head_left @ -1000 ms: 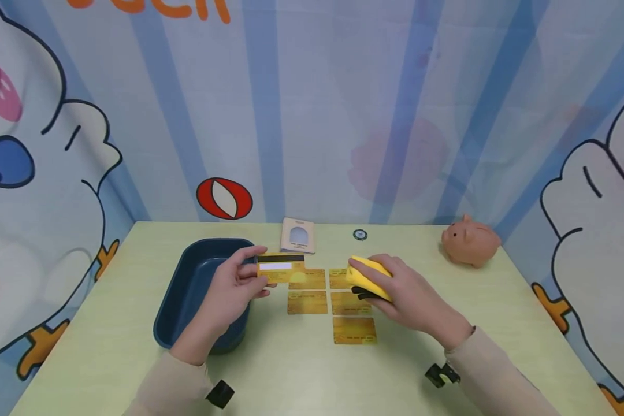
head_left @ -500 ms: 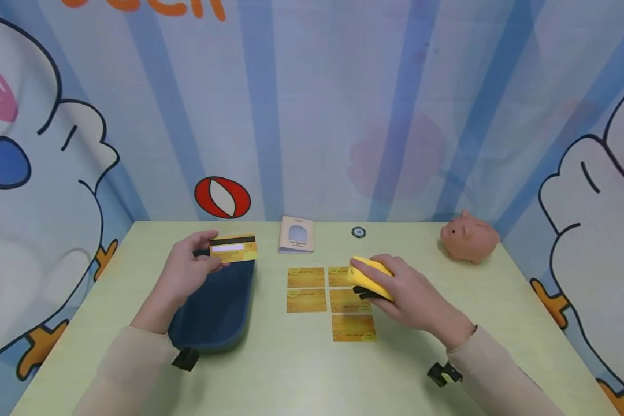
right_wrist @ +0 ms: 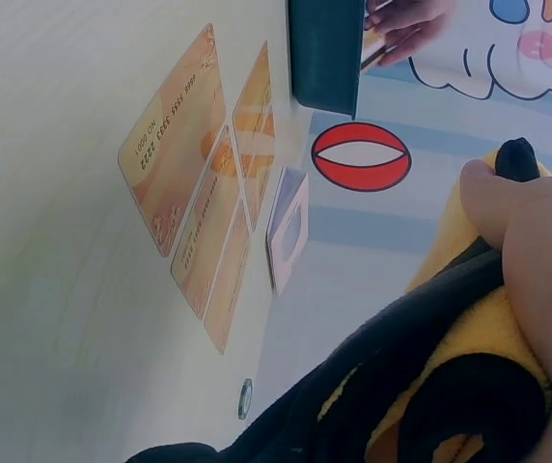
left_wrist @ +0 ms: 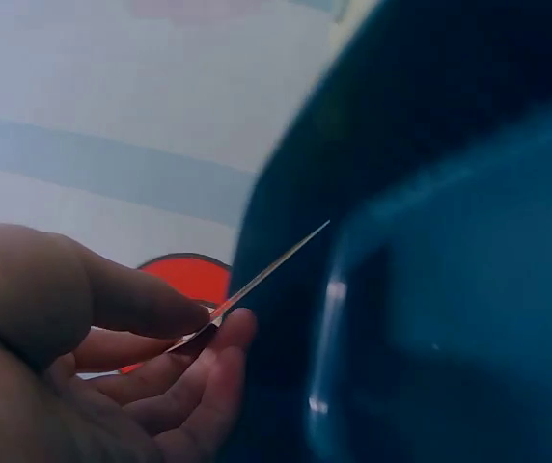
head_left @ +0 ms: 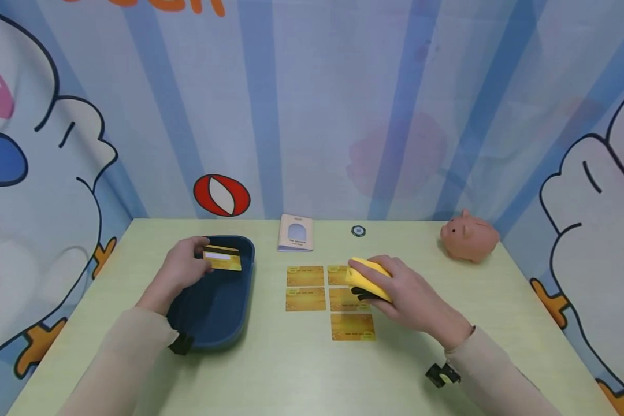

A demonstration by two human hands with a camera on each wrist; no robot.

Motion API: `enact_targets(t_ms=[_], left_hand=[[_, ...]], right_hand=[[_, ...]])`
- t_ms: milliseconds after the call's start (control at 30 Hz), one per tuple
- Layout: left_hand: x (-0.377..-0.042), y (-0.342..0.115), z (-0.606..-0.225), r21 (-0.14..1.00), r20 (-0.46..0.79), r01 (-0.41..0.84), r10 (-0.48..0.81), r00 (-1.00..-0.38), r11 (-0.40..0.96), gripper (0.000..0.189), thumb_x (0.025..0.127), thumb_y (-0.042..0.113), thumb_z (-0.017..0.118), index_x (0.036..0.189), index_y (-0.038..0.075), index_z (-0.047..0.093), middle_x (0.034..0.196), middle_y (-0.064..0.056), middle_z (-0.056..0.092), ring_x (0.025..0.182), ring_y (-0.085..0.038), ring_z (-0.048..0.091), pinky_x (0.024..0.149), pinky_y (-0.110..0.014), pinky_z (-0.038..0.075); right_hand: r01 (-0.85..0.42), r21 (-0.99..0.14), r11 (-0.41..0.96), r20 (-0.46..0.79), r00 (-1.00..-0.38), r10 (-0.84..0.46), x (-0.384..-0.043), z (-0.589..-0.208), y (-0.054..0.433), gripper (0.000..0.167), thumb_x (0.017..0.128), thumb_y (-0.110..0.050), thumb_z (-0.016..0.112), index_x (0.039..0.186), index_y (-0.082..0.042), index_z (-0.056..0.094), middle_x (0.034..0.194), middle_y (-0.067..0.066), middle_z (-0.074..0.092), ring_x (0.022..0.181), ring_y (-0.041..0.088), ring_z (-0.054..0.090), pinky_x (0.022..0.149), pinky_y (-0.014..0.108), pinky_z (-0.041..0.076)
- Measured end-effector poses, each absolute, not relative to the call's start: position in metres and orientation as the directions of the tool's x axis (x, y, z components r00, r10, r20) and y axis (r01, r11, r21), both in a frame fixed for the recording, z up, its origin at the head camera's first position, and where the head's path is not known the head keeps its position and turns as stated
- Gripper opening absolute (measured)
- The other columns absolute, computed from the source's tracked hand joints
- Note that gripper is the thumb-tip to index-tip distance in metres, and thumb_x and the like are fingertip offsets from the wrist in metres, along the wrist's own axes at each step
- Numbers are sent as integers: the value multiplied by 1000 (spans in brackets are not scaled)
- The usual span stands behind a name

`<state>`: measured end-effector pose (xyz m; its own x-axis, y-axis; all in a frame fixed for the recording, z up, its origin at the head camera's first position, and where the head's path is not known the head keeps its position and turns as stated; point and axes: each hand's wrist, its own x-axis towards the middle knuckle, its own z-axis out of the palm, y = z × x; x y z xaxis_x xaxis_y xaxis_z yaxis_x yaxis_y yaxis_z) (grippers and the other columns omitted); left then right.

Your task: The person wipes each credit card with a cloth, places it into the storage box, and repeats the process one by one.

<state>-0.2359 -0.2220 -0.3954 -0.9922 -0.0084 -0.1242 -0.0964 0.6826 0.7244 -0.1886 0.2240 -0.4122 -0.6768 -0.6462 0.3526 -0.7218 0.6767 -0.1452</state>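
My left hand (head_left: 183, 264) pinches a gold bank card (head_left: 222, 261) between thumb and fingers, its striped back facing me. The card hangs over the far end of a dark blue tray (head_left: 208, 318). Seen from the left wrist, the card (left_wrist: 271, 278) is edge-on beside the tray wall. My right hand (head_left: 411, 294) grips a folded yellow cloth (head_left: 369, 278) with black edging, held over the right-hand column of gold cards. Several such cards lie in two columns on the table, among them a front right card (head_left: 353, 327) and a left card (head_left: 305, 299).
A pale pink booklet (head_left: 295, 233) stands at the back of the table (head_left: 291, 375). To its right lies a dark round chip (head_left: 358, 231). A pink piggy bank (head_left: 469, 237) occupies the back right corner. Behind the table hangs a printed curtain (head_left: 312, 115).
My left hand has carried the card leftward from above the laid-out cards to over the tray, then lowered it. My right hand with the cloth has stayed almost still.
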Motion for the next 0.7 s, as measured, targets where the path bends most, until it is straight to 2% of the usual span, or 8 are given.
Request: enact_targets(t_ms=[200,300,533,700], left_hand=[[-247,-220,-405,665,-185,-96,39,-982,741,56,95,-9,52,150,-16,41,136,-37,55,93,-35,70,71,-36,59],[-251,-221,-408,623,-202,-86,54,-978,777,56,94,-8,56,148,-16,43,130,-36,58,89,-32,68,69,-35,58],[-256,-219,-415,572,-276,-118,55,-960,812,56,98,4,66,147,-14,45,131,-33,59,80,-24,69,70,-33,59],[-257,-221,-419,568,-294,-141,40,-955,811,57,99,6,66,148,-14,44,136,-35,56,85,-26,69,71,-35,61]], right_hand=[[-718,-135,682,336,-681,-651,-188,-415,223,87,91,-23,84,163,-37,38,141,12,57,117,28,61,92,48,59],[-715,-137,685,329,-685,-650,-187,-416,222,88,90,-24,85,163,-38,38,140,11,57,117,28,61,93,49,59],[-710,-149,688,328,-692,-643,-185,-416,223,85,91,-24,84,162,-37,39,139,11,57,116,28,61,93,49,58],[-704,-155,693,315,-700,-641,-184,-416,222,85,91,-25,84,162,-38,39,139,10,57,116,27,61,94,48,58]])
